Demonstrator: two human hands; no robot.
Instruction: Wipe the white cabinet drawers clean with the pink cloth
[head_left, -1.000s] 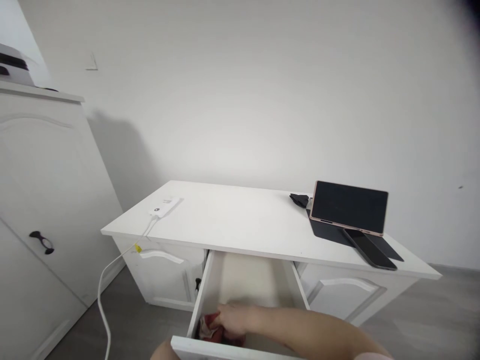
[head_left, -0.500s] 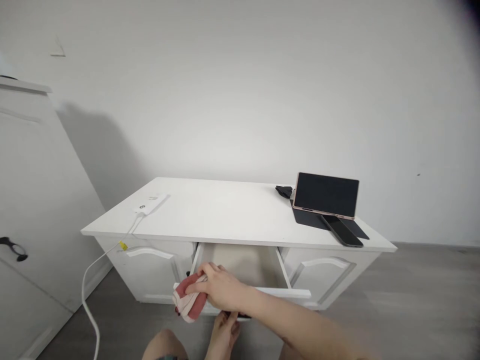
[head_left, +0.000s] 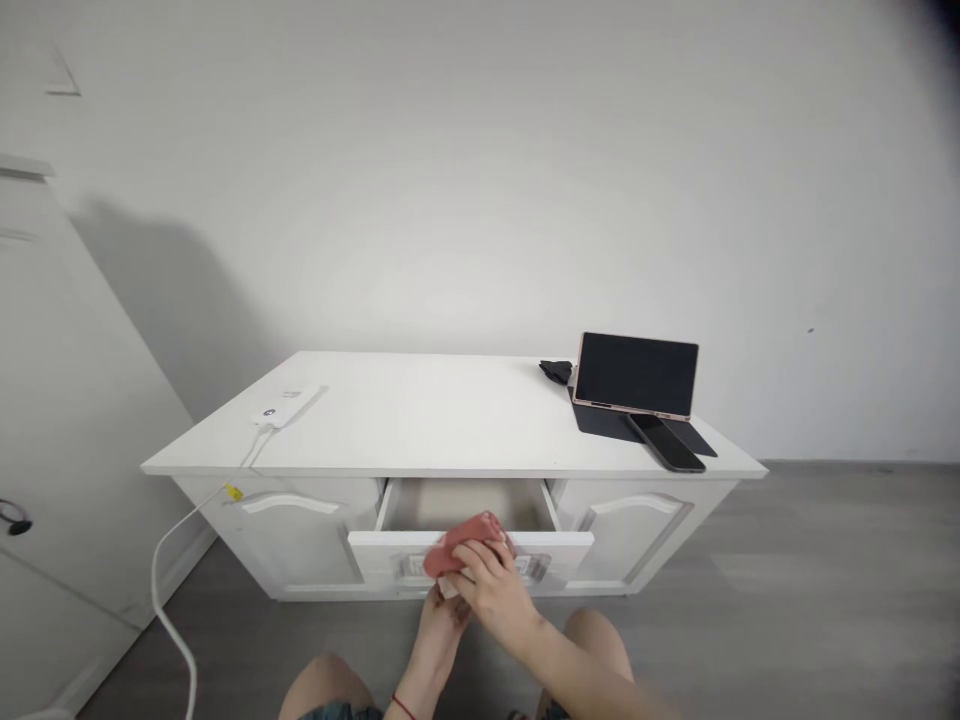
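Note:
My right hand (head_left: pixel 495 600) is closed on a folded cloth (head_left: pixel 466 540), red with pale pink parts, and presses it against the top edge and front of the drawer (head_left: pixel 379 552). The drawer is pulled out of a white cabinet, and its pale bottom shows. Just below the cloth, my left hand (head_left: pixel 439 622) is at the middle of the drawer front with its fingers curled, seemingly around the drawer handle. The cloth and my right hand hide the handle and part of the left fingertips.
On the white cabinet top (head_left: pixel 420 410) a tablet (head_left: pixel 637 375) stands at the right, with a phone (head_left: pixel 666 443) before it and a small black item (head_left: pixel 556 371) beside it. At left lies a white device (head_left: pixel 289 407) with a cable (head_left: pixel 159 570) hanging down. A tall cabinet (head_left: pixel 67 400) stands left.
My right hand has brought the cloth from left of the drawer rightward onto the middle of its front. My left hand stays low at the drawer front. The view has shifted slightly.

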